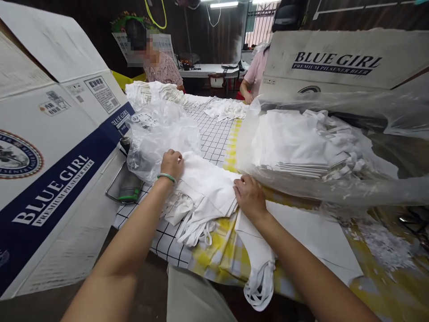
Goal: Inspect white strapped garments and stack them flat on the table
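A small stack of white cloth bags (211, 185) lies on the table in front of me, its loop handles hanging toward the near edge. My left hand (172, 163), with a green bangle at the wrist, is closed on the far left edge of this stack. At the right edge, my right hand (248, 197) has its fingers curled over the cloth. Partly under my right forearm lie more white bags (253, 241), with strap loops drooping over the table's front edge. What is under my fingertips is hidden.
Beer cartons stand at left (60, 156) and right (331, 58). An open plastic sack (291, 138) of stacked white bags lies at right; crumpled plastic (164, 134) is at left. White scraps (385, 246) lie at right. Two people work across the checked table (214, 134).
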Demonstrator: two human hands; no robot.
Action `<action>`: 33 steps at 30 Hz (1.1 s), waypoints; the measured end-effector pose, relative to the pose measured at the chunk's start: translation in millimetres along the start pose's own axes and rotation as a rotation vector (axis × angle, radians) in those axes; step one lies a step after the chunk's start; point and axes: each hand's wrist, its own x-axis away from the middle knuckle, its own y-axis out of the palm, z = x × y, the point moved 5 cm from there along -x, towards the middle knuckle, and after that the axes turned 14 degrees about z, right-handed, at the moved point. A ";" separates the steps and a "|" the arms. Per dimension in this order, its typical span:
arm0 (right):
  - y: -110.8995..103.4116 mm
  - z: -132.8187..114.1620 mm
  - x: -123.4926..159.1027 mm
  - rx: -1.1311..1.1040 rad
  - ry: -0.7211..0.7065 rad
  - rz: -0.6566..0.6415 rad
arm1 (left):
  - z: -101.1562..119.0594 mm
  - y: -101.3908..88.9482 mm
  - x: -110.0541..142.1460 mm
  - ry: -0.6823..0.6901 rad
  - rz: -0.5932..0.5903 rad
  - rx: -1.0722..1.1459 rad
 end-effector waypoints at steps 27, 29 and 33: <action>-18.1 -22.3 -3.6 -1.340 0.838 -0.030 | -10.4 -131.5 2.1 -0.616 -0.031 0.933; -36.7 -34.7 -12.2 -1.487 0.829 -0.008 | -4.2 -170.6 5.2 -0.603 0.012 1.004; -85.4 -44.5 -30.9 -1.637 0.777 0.068 | 10.5 -242.9 12.5 -0.569 0.158 1.074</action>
